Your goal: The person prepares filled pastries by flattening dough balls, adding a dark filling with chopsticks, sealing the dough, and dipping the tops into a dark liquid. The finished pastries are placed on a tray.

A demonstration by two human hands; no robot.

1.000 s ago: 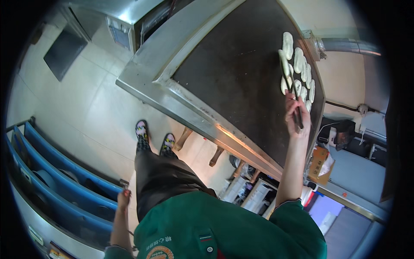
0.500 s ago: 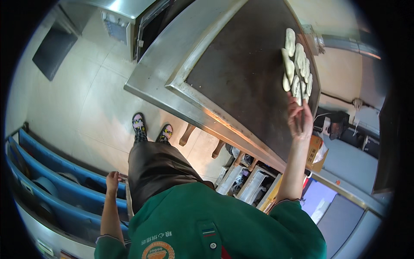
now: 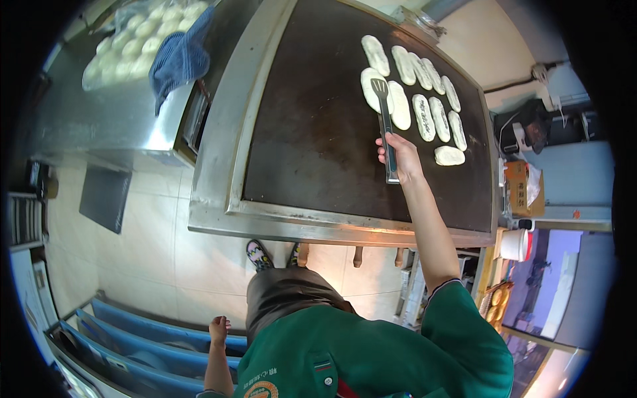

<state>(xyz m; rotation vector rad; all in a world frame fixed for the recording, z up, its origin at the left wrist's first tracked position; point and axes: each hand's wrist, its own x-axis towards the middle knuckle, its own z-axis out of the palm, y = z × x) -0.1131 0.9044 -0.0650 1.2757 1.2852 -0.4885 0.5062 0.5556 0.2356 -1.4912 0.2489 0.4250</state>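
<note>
Flat, oval pale dough pieces (image 3: 424, 118), several of them, lie on the dark griddle (image 3: 312, 132), grouped toward its far right side. Some show dark filling through the surface. My right hand (image 3: 401, 158) is closed round the handle of dark slotted tongs (image 3: 389, 149), which have metal edges. Their slotted head lies over a wide dough piece (image 3: 369, 87) at the left of the group and hides part of it. Down by my side hangs my left hand (image 3: 219, 328), with its fingers loosely curled and nothing visible in them.
A metal rim (image 3: 318, 222) borders the griddle. At the upper left, a blue cloth (image 3: 179, 60) drapes over a steel counter beside bagged round dough balls (image 3: 139, 40). Blue bins (image 3: 146, 338) stand behind me on the left. A cardboard box (image 3: 524, 189) sits at the right.
My view has turned, bringing the counter and dough balls in. My right hand has gone from the group's near end to its left side. The dough pieces now appear more spread out.
</note>
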